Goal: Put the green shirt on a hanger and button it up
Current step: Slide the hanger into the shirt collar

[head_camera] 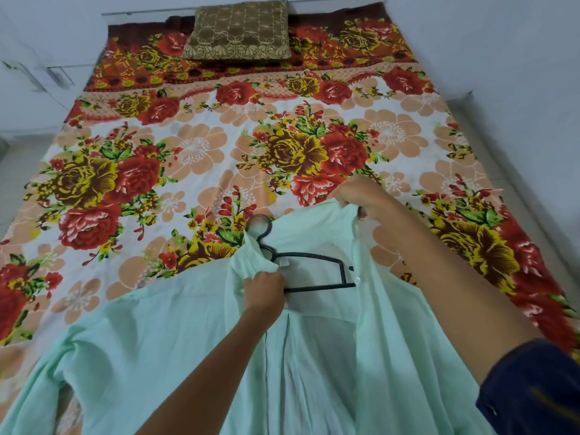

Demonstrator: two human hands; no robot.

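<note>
Here, green shirt lengthwise along bed, collar far, hanger hook pointing far-left

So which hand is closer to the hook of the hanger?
Left. The left hand grips the shirt just below the hook. The right hand holds the shirt edge farther to the right.

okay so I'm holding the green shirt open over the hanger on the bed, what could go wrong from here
1. The hanger lies loose inside the open green shirt. As the right hand lifts the front edge, the hanger could slide off-centre.
2. The left hand bunches the collar near the hook, so the fabric may snag there or the collar may end up twisted.
3. The shirt is unbuttoned; if lifted now, it might slip off one hanger arm.
</note>
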